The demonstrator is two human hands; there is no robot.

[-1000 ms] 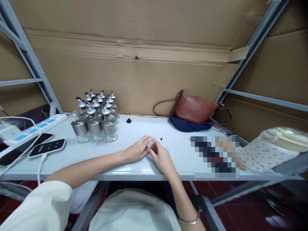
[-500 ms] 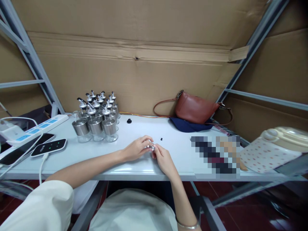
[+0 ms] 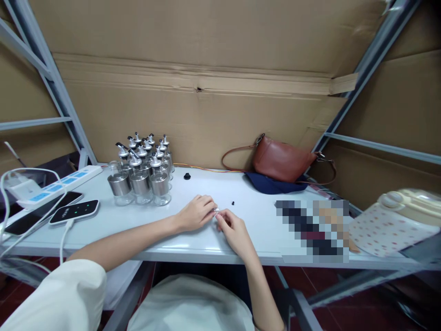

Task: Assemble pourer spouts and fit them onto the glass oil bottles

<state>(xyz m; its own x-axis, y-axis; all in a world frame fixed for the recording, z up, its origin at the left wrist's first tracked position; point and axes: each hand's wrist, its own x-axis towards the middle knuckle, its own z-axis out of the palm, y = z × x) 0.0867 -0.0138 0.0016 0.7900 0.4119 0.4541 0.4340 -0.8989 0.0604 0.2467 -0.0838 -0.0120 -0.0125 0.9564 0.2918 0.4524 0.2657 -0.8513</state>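
Observation:
My left hand (image 3: 197, 213) is closed around a small silver metal piece (image 3: 216, 210), low over the table. The fingers cover most of the piece, and its exact kind cannot be made out. My right hand (image 3: 234, 227) pinches at the piece's exposed end with thumb and forefinger, the other fingers curled. A tiny black part (image 3: 233, 202) lies just beyond my right hand. Farther back sits a round black stopper (image 3: 187, 176). To the left stand several glass bottles with steel bands (image 3: 140, 183), most topped with silver pourers; one in the front row has no pourer.
A brown leather bag (image 3: 283, 161) rests on a dark blue cap (image 3: 268, 184) at the back right. A dotted container (image 3: 375, 228) with a cream lid stands far right, beside a blurred patch. On the left are a power strip (image 3: 88, 173), phone (image 3: 20, 224), charging device (image 3: 75, 212) and white cables.
The fingers of my left hand have closed farther over the metal piece, so less of it shows. My right fingertips have shifted slightly at its end. The view has tilted a little.

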